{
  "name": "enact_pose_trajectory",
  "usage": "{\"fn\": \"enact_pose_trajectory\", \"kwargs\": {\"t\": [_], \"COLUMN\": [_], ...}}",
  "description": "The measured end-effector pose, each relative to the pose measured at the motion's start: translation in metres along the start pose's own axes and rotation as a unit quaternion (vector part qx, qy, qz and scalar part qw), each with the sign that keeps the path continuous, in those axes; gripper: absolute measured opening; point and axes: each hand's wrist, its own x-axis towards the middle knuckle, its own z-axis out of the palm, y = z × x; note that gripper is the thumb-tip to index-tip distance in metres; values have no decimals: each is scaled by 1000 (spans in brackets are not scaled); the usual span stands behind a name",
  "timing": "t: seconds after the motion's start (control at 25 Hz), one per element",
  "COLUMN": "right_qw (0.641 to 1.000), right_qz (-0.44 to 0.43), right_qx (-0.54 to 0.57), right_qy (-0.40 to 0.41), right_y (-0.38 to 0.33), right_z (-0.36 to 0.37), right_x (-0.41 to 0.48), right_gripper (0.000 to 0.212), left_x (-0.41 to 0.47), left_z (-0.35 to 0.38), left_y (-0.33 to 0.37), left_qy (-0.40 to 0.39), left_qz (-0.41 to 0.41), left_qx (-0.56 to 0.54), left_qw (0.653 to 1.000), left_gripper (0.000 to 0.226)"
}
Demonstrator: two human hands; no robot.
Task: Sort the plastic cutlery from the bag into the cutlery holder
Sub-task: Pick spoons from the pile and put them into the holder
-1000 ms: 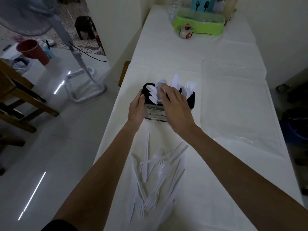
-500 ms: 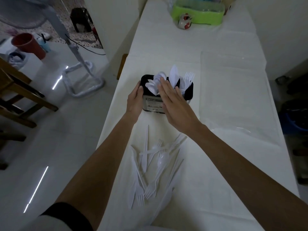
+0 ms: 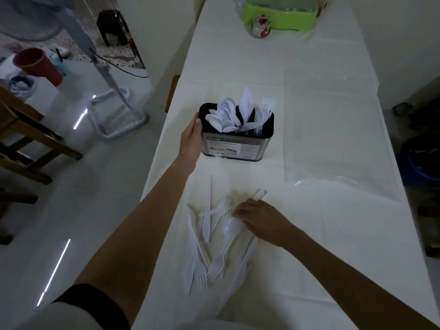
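Your left hand point(image 3: 190, 139) grips the left wall of the cutlery holder point(image 3: 238, 146), which stands near the left edge of the table point(image 3: 333, 246). Your right hand point(image 3: 259, 217) lies fingers-down on the loose cutlery pile point(image 3: 209, 246) nearer you; I cannot tell whether it pinches a piece.

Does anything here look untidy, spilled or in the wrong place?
Nothing looks broken. The loose cutlery lies in a tangled heap on the table, pieces crossing each other, partly under the right hand. In the cutlery holder, the spoons lean out to the left in a fan instead of standing straight.
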Motion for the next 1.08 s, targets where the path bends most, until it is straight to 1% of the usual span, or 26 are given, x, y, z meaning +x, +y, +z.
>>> {"fn": "enact_pose_trajectory", "kwargs": {"t": [0.12,0.28,0.36,0.44,0.48,0.52,0.56,0.64,0.68,0.72,0.76,0.84,0.88,0.92,1.0,1.08], "right_qw": [999,999,999,992,980,958,921,827,785,755,738,731,736,746,779,814], "right_qz": [-19,-21,2,51,95,148,198,263,274,272,260,240,235,228,205,188], "right_qx": [-41,-11,11,77,132,203,284,416,458,483,496,486,465,441,388,338], "right_qy": [-4,28,46,88,114,140,176,270,315,351,377,415,432,444,449,433], "right_y": [1,8,9,7,7,7,8,13,17,20,23,26,27,28,29,27], "right_z": [5,0,-10,-27,-40,-54,-68,-98,-113,-125,-137,-154,-158,-160,-157,-149], "right_x": [6,5,4,2,3,5,9,24,32,41,49,63,68,73,79,82], "right_gripper": [32,22,10,10,10,9,9,15,18,19,20,21,21,18,9,10], "left_x": [4,3,4,5,5,6,6,6,6,5,5,3,3,3,2,2], "left_z": [-3,-3,-4,-4,-5,-5,-5,-5,-5,-5,-4,-4,-4,-4,-3,-3], "left_y": [-1,-2,-3,-4,-5,-6,-6,-6,-6,-6,-5,-4,-3,-2,-1,-1], "left_qy": [2,7,7,7,6,6,6,9,9,10,9,7,6,6,7,8], "left_qz": [-16,-21,-20,-22,-22,-22,-23,-25,-25,-24,-22,-20,-21,-22,-24,-23], "left_qx": [-9,-9,-11,-10,-8,-5,-2,-2,-5,-6,-7,-10,-11,-10,-12,-14], "left_qw": [1000,1000,1000,1000,1000,1000,1000,1000,1000,1000,1000,1000,1000,1000,1000,1000], "left_gripper": [38,38,38,38,39,39,39,40,40,39,39,38,38,38,39,39]}}
